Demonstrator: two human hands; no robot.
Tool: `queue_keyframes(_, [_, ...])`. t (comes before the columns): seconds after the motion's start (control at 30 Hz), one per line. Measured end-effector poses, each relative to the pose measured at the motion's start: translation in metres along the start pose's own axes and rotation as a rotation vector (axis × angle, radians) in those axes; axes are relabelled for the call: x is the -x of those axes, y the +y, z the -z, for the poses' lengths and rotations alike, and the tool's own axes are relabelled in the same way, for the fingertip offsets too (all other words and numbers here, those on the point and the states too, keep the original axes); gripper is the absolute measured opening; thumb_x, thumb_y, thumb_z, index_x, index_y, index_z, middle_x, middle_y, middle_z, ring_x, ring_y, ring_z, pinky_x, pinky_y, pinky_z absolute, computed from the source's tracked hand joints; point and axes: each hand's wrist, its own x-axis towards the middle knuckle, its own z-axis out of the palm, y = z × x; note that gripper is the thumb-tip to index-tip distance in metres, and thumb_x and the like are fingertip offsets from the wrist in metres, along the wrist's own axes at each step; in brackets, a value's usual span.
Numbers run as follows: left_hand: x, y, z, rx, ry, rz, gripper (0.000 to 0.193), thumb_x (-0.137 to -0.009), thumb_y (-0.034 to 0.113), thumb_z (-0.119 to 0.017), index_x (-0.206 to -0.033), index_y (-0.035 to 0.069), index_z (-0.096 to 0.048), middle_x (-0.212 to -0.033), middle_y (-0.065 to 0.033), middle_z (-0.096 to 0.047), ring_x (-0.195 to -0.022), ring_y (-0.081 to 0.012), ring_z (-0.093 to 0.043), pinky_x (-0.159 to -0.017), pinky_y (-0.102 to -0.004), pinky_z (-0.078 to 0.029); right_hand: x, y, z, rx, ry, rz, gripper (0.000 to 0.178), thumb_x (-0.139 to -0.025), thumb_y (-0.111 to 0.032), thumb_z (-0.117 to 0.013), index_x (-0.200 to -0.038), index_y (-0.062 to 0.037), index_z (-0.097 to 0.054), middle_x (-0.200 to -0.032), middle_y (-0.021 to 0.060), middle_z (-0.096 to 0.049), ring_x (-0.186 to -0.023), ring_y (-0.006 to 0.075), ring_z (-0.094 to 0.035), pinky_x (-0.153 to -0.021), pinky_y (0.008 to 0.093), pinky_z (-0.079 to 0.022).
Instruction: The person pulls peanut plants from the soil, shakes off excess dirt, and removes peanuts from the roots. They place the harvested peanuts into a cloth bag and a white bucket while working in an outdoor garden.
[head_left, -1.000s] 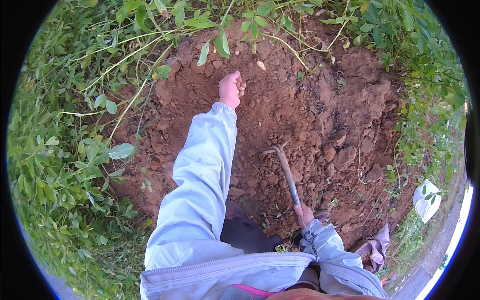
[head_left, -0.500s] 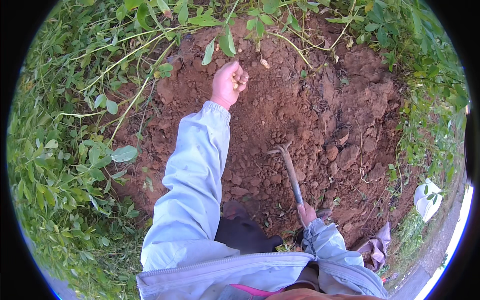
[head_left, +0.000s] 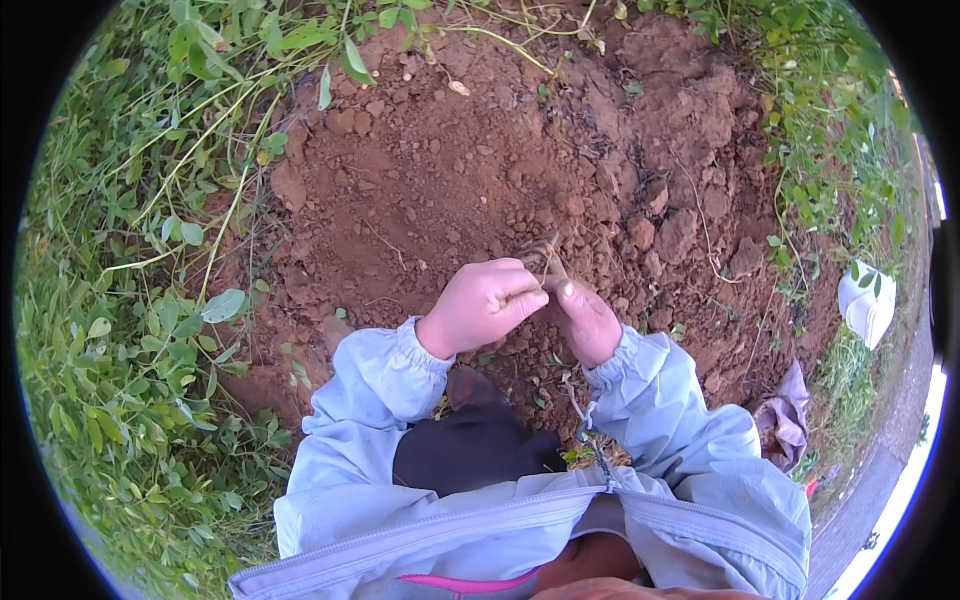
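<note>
My two hands meet over the reddish soil in the middle of the view. My left hand (head_left: 485,305) is closed, thumb and fingers pinched at a thin, pale brown strand; any peanuts inside the fist are hidden. My right hand (head_left: 583,322) touches it from the right, its thumb up and its fingers curled round a small hand hoe (head_left: 541,246) close to the head. Most of the hoe's handle is hidden behind the hand. Farther off, a single pale peanut (head_left: 459,88) lies on the loose soil (head_left: 400,190).
Leafy green plants (head_left: 130,330) crowd the left side, with long stems reaching over the soil at the far edge. More plants (head_left: 830,130) grow on the right. A white container (head_left: 867,303) and a crumpled purplish bag (head_left: 785,415) lie at the right, beside a paved strip (head_left: 860,500).
My left hand, with peanuts showing in it earlier, has come back from the far soil to my right hand. My right hand has risen with the hoe, now gripped nearer its head.
</note>
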Motion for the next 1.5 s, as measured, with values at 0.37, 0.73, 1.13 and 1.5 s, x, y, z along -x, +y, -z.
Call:
queue_keyframes(0.37, [0.019,0.019,-0.017,-0.197,-0.049,-0.056,0.019,-0.079,0.020,-0.063,-0.093,0.008,-0.065,-0.084,-0.0110,-0.062,-0.074,-0.0307,-0.060,-0.065,-0.0392,-0.049,0.017,-0.035,-0.014,0.013,0.012,0.271,0.029,-0.095,-0.023,-0.046,-0.104,0.0018,-0.059,-0.106,0.0120,-0.059,-0.105,0.0203,-0.052,-0.094,0.0352,-0.038])
queue_keyframes(0.73, [0.064,-0.008,-0.021,0.097,0.069,0.409,0.026,-0.083,0.013,-0.061,-0.106,0.001,-0.063,-0.080,-0.0039,-0.064,-0.068,-0.0071,-0.055,-0.064,-0.0235,-0.046,0.089,0.110,0.102,1.253,0.185,-0.458,0.042,-0.082,-0.027,-0.062,-0.110,0.0012,-0.048,-0.092,0.0212,-0.060,-0.090,0.0352,-0.059,-0.082,0.0410,-0.045])
queue_keyframes(1.13, [0.108,-0.004,-0.034,-0.001,0.080,0.481,0.021,-0.082,0.021,-0.062,-0.091,0.002,-0.066,-0.082,-0.0111,-0.065,-0.075,-0.0213,-0.063,-0.067,-0.0308,-0.049,-0.082,-0.095,0.053,0.146,0.682,0.248,0.016,-0.096,-0.022,-0.042,-0.093,-0.0069,-0.038,-0.058,0.0000,-0.043,-0.042,0.0113,-0.041,-0.036,0.0273,-0.035])
queue_keyframes(1.5, [0.097,0.008,-0.063,1.194,0.228,0.768,0.043,-0.093,0.034,-0.035,-0.077,-0.001,-0.055,-0.067,-0.0125,-0.056,-0.055,-0.0208,-0.057,-0.037,-0.0229,-0.036,0.027,0.051,0.122,0.530,0.302,-0.405,0.027,-0.092,-0.032,-0.050,-0.098,-0.0063,-0.047,-0.064,0.0047,-0.049,-0.042,0.0158,-0.047,-0.041,0.0328,-0.040])
